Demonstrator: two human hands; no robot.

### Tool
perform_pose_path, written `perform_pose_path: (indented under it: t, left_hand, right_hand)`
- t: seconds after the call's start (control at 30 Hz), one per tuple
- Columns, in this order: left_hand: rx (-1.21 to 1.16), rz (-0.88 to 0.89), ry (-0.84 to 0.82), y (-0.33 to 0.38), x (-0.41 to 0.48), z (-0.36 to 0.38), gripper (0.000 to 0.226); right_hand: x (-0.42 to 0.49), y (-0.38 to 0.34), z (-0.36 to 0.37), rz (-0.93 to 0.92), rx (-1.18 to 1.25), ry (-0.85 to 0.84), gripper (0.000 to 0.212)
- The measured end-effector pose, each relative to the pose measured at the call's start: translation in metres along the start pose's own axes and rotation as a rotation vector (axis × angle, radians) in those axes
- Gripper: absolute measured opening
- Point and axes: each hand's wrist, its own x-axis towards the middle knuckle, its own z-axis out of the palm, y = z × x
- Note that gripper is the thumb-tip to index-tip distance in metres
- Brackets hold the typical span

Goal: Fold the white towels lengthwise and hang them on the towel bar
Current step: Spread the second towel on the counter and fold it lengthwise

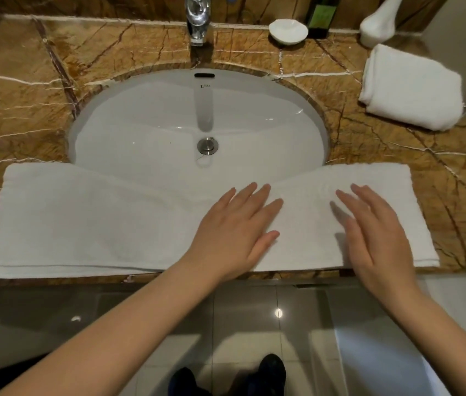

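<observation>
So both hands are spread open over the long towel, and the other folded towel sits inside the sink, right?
Not quite. The head view shows the other folded towel on the marble counter, right of the sink, not inside it. Both the left hand and the right hand are spread open over the long towel.

I am counting two white towels on the desk (26,95): one long towel (83,218) and one folded towel (411,87). I am seeing one sink (169,115), one faucet (197,21), one drain plug (207,145), one small white dish (288,31), one dark bottle (322,15) and one white object (377,27) that I cannot name. I am also counting two hands, my left hand (232,232) and right hand (377,235), and two dark shoes, a left shoe (183,381) and a right shoe (271,372).
</observation>
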Motion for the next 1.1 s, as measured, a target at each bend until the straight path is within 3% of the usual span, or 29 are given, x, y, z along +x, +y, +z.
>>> perform_pose_path:
  t: [0.2,0.4,0.6,0.83,0.93,1.0,1.1]
  left_hand:
    - [0.042,-0.097,-0.159,0.003,0.002,0.008,0.062]
    - [0.044,-0.135,-0.190,0.014,0.004,0.010,0.061]
    - [0.025,-0.181,-0.186,0.043,0.020,0.015,0.060]
    - [0.021,-0.150,-0.124,0.062,0.054,0.021,0.062]
    - [0.017,-0.001,0.006,0.077,0.059,0.019,0.049]
    - [-0.046,0.127,0.089,0.094,0.071,0.018,0.037]
    - [-0.116,0.235,0.069,0.128,0.098,0.024,0.029]
  right_hand:
    - [0.015,0.026,0.007,0.164,-0.333,-0.290,0.061]
    - [0.009,0.041,0.001,0.278,-0.359,-0.255,0.065]
    - [0.015,0.069,-0.012,0.263,-0.357,-0.252,0.065]
    - [0.033,0.101,-0.029,0.158,-0.248,-0.260,0.063]
    - [0.036,0.110,-0.047,0.043,0.006,-0.173,0.051]
    - [0.033,0.121,-0.064,-0.079,0.004,-0.086,0.039]
    - [0.019,0.141,-0.087,-0.199,-0.097,-0.088,0.026]
